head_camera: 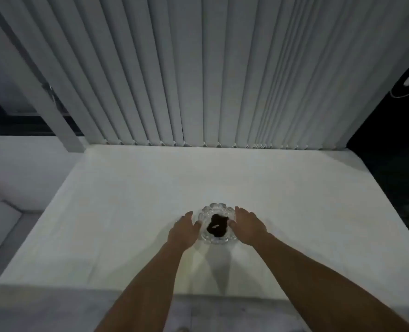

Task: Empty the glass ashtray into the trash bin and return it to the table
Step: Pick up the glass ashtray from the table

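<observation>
My glass ashtray (216,225) sits on the white tabletop (131,212), toward the near edge and a little right of the middle, with a dark clump of ash and butts (217,226) piled in its bowl. My left hand (183,230) cups it from nine o'clock and my right hand (249,227) from three o'clock, both spread wide and curved to its sides. The fingers look to be touching the scalloped rim, but I cannot tell whether I have any real squeeze on it yet; it still rests on the surface.

The risk I see is in the lift. The glass is smooth and lumpy, and with only fingertips on opposite sides it could slip and drop back, chipping or rolling off the near edge at six o'clock. If one hand rises ahead of the other, the bowl tilts and the ash slides out onto the white surface, where it would smear. The light is dim too, so I may misjudge my hold. No trash bin shows anywhere here, so I will be carrying it full while turning, and any jolt could scatter the load.
</observation>
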Motion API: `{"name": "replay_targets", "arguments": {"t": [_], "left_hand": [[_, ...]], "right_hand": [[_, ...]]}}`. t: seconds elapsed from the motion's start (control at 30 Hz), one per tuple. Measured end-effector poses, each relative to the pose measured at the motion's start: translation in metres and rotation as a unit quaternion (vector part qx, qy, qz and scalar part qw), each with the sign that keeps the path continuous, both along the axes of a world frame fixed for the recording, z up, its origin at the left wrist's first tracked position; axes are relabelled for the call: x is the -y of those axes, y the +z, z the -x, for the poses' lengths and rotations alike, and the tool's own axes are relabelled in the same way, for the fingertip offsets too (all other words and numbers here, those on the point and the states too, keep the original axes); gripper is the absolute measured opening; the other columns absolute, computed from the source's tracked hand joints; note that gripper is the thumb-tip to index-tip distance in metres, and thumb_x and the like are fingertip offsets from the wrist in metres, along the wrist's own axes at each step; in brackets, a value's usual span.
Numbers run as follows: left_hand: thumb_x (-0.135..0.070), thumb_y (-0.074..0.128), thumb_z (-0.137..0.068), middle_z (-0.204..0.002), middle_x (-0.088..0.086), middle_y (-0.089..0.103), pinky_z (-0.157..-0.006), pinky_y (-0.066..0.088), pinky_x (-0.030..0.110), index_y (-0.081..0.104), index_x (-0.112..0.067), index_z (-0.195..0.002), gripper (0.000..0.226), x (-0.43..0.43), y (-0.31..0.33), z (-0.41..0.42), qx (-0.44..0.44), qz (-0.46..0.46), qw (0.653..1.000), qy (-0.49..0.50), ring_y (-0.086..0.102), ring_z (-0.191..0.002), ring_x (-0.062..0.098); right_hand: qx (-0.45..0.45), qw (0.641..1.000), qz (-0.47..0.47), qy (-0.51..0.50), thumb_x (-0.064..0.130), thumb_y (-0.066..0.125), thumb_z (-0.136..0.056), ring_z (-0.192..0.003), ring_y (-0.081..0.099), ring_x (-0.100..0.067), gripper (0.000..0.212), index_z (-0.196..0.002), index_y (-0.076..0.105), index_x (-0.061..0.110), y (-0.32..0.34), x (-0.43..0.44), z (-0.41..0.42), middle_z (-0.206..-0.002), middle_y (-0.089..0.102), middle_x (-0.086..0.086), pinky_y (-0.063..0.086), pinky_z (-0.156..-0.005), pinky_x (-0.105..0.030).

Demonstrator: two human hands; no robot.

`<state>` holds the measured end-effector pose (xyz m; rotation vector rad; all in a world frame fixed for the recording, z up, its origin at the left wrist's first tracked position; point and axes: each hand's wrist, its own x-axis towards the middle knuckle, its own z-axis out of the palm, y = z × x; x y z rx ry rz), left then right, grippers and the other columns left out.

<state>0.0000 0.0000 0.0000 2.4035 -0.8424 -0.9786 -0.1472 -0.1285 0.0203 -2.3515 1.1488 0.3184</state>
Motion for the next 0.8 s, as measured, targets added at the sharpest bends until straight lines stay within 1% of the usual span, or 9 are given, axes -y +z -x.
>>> {"name": "replay_targets", "arguments": {"t": [0.13,0.23,0.37,0.43,0.5,0.57,0.67,0.73,0.8], "left_hand": [[-0.034,0.045,-0.098,-0.135,0.012,0.059,-0.102,0.039,0.033,0.042,-0.013,-0.141,0.048,0.001,-0.002,0.009,-0.047,0.033,0.998,0.033,0.054,-0.126,0.031],[-0.030,0.049,-0.096,-0.130,0.012,0.063,-0.093,0.041,0.029,0.041,-0.017,-0.140,0.047,0.001,-0.009,0.015,-0.085,0.040,0.994,0.049,0.060,-0.118,0.032],[-0.032,0.054,-0.089,-0.118,0.021,0.067,-0.095,0.051,0.048,0.039,-0.026,-0.135,0.048,0.002,-0.032,0.013,-0.135,0.047,0.986,0.085,0.064,-0.109,0.043],[-0.037,0.057,-0.081,-0.113,0.024,0.068,-0.089,0.051,0.057,0.042,-0.038,-0.123,0.045,0.005,-0.050,0.006,-0.158,0.043,0.982,0.098,0.064,-0.105,0.048],[-0.031,0.060,-0.082,-0.098,0.026,0.068,-0.067,0.056,0.053,0.044,-0.040,-0.123,0.045,0.005,-0.038,0.007,-0.186,0.053,0.974,0.122,0.068,-0.080,0.046],[-0.016,0.056,-0.091,-0.084,0.017,0.064,-0.044,0.048,0.027,0.043,-0.034,-0.130,0.044,0.006,-0.017,0.010,-0.207,0.060,0.968,0.132,0.058,-0.053,0.026],[-0.007,0.053,-0.091,-0.085,0.012,0.062,-0.042,0.045,0.020,0.048,-0.024,-0.121,0.035,0.005,-0.008,0.011,-0.196,0.066,0.973,0.099,0.053,-0.051,0.016],[-0.006,0.057,-0.088,-0.089,0.009,0.060,-0.041,0.043,0.015,0.052,-0.017,-0.122,0.037,0.003,-0.005,0.011,-0.179,0.067,0.979,0.077,0.052,-0.051,0.013],[-0.014,0.061,-0.084,-0.089,0.007,0.061,-0.052,0.054,0.024,0.053,-0.017,-0.123,0.040,0.001,-0.004,0.012,-0.146,0.066,0.987,0.031,0.057,-0.056,0.016]], "right_hand": [[0.006,0.999,-0.038,-0.026,0.033,0.043,-0.097,-0.133,0.041,-0.033,0.065,-0.151,0.016,0.010,-0.017,-0.004,0.003,-0.146,0.041,-0.017,0.037,-0.107,-0.041],[0.047,0.994,-0.078,-0.062,0.025,0.047,-0.097,-0.132,0.043,-0.033,0.066,-0.152,0.014,0.011,-0.027,-0.007,0.004,-0.145,0.040,-0.018,0.036,-0.106,-0.039],[0.152,0.970,-0.131,-0.136,0.013,0.051,-0.095,-0.138,0.038,-0.028,0.065,-0.152,0.020,0.010,-0.033,-0.014,0.006,-0.152,0.037,-0.013,0.028,-0.111,-0.033],[0.190,0.954,-0.151,-0.177,0.009,0.052,-0.093,-0.136,0.041,-0.028,0.065,-0.151,0.023,0.010,-0.038,-0.017,0.005,-0.151,0.040,-0.012,0.031,-0.112,-0.035],[0.211,0.938,-0.166,-0.218,0.007,0.052,-0.090,-0.125,0.052,-0.030,0.068,-0.151,0.024,0.016,-0.044,-0.018,0.003,-0.146,0.046,-0.014,0.043,-0.104,-0.043],[0.224,0.911,-0.199,-0.283,0.005,0.052,-0.085,-0.102,0.059,-0.027,0.071,-0.150,0.026,0.018,-0.043,-0.021,0.002,-0.135,0.055,-0.015,0.054,-0.080,-0.038],[0.249,0.858,-0.252,-0.371,-0.003,0.053,-0.082,-0.068,0.058,-0.022,0.058,-0.137,0.041,0.012,-0.034,-0.032,0.006,-0.101,0.059,-0.013,0.049,-0.053,-0.030],[0.260,0.833,-0.275,-0.404,-0.004,0.054,-0.082,-0.061,0.056,-0.020,0.050,-0.129,0.045,0.009,-0.035,-0.042,0.012,-0.090,0.056,-0.011,0.050,-0.054,-0.034],[0.275,0.811,-0.287,-0.428,-0.004,0.055,-0.081,-0.061,0.053,-0.019,0.048,-0.125,0.042,0.008,-0.035,-0.053,0.018,-0.087,0.054,-0.011,0.048,-0.054,-0.035]]}}
